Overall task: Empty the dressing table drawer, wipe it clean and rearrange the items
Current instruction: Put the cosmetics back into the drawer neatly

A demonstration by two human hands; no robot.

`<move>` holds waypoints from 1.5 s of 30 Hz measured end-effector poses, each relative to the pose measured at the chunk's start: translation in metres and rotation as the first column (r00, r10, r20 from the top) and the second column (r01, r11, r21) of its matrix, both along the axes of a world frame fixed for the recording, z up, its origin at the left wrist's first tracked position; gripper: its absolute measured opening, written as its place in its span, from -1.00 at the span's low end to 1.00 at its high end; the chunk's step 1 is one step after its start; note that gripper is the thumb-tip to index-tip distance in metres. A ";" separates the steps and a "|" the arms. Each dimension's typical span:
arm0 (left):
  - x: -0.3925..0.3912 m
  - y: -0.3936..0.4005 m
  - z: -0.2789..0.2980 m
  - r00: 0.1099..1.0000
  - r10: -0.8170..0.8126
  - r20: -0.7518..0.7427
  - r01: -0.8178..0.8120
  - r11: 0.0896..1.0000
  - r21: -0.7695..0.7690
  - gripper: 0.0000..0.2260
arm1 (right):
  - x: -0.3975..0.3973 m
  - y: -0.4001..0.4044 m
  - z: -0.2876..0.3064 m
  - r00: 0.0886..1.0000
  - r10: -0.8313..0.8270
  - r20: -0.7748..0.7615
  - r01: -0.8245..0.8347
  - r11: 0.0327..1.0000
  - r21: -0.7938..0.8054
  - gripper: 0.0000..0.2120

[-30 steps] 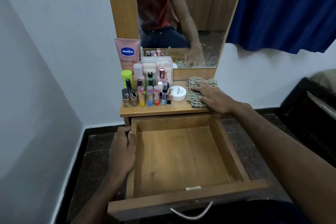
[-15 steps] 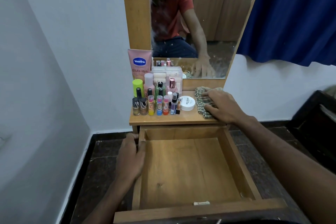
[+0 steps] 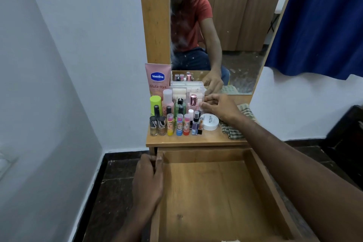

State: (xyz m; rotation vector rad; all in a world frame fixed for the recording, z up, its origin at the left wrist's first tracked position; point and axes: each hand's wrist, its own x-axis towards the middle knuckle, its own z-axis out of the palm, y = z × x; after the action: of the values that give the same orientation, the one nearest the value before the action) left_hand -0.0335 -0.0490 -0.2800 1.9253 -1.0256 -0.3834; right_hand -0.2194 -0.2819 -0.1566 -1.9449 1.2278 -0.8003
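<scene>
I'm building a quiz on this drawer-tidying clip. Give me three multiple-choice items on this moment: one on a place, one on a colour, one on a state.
1. Where does the checked cloth lie?
A. in the drawer
B. on the tabletop, right of the bottles
C. on the floor

2. What colour is the Vaseline tube?
A. pink
B. blue
C. black

3. What state is the drawer in?
A. shut
B. open and full
C. open and empty

Key: 1 B, the cloth sits beside the white jar; 2 A, its body is pink; 3 C, bare wood shows inside, the left hand on its side wall.
</scene>
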 end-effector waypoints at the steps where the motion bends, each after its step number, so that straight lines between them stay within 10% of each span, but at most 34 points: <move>1: -0.001 0.000 0.000 1.000 0.000 -0.001 0.000 1.000 0.002 -0.84 | 0.003 -0.001 -0.002 1.000 0.016 0.004 -0.016 1.000 0.006 -0.66; 23: -0.006 0.011 0.032 0.999 0.022 -0.042 -0.032 0.971 -0.238 -0.89 | -0.087 0.078 0.068 0.898 -0.087 0.432 0.124 0.991 -0.057 -0.81; 28: -0.030 0.036 0.074 0.939 -0.344 0.007 0.326 0.885 -0.332 -0.93 | -0.121 0.158 0.040 0.941 -0.067 0.331 0.002 0.981 0.193 -0.81; 32: -0.043 0.046 0.086 0.750 -0.638 -0.173 0.610 0.769 -0.188 -0.45 | -0.131 0.199 -0.005 0.929 -0.116 0.351 -0.050 0.902 0.429 -0.75; 40: -0.050 0.039 0.078 0.693 -0.699 -0.179 0.720 0.682 0.123 -0.13 | -0.121 0.192 -0.038 0.973 -0.052 -0.225 0.137 0.913 0.385 -0.75; 45: -0.063 0.007 0.069 0.710 -0.699 -0.078 0.689 0.669 0.277 -0.43 | -0.101 0.173 -0.052 0.843 -0.044 -0.537 0.181 0.962 0.206 -0.72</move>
State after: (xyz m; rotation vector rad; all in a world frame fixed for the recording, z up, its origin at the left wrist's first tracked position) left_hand -0.0963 -0.0425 -0.2112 1.7058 -1.8137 -0.9844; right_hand -0.3199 -0.1086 -0.2081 -1.9533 1.6876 -0.1322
